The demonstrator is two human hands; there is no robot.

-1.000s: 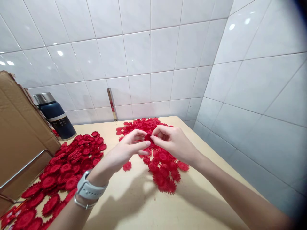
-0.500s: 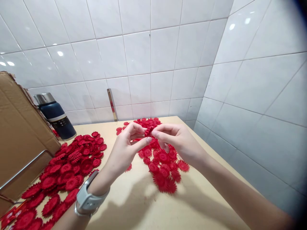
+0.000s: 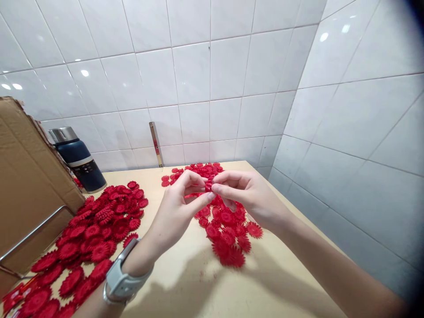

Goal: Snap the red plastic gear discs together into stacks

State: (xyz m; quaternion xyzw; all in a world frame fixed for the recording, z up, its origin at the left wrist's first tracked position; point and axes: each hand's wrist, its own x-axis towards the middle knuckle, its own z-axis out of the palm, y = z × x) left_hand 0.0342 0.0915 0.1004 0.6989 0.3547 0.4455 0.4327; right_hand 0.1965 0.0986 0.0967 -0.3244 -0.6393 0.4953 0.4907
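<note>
Head view: a small red flower piece (image 3: 208,185) is pinched between the fingertips of the left hand (image 3: 177,207) and the right hand (image 3: 247,196), raised above a pale wooden table (image 3: 198,282). The fingers of both hands are curled in and closed on the piece, thumb against forefinger; the remaining fingers are loosely bent. A grey watch (image 3: 124,278) is worn on the left wrist.

The step in hand is judged to be the pressing or fitting together of small flower parts. A fine, steady squeeze at the fingertips seems to be called for next, with the piece kept level.

Directly beneath the hands a loose pile of red flowers (image 3: 228,234) is spread. A second, larger pile (image 3: 96,229) lies to the left, beside a cardboard box (image 3: 29,185) and a dark blue flask (image 3: 81,161).

White tiled walls close in behind and to the right, near the table's right edge. Bare tabletop lies open in the foreground, between the two piles.
</note>
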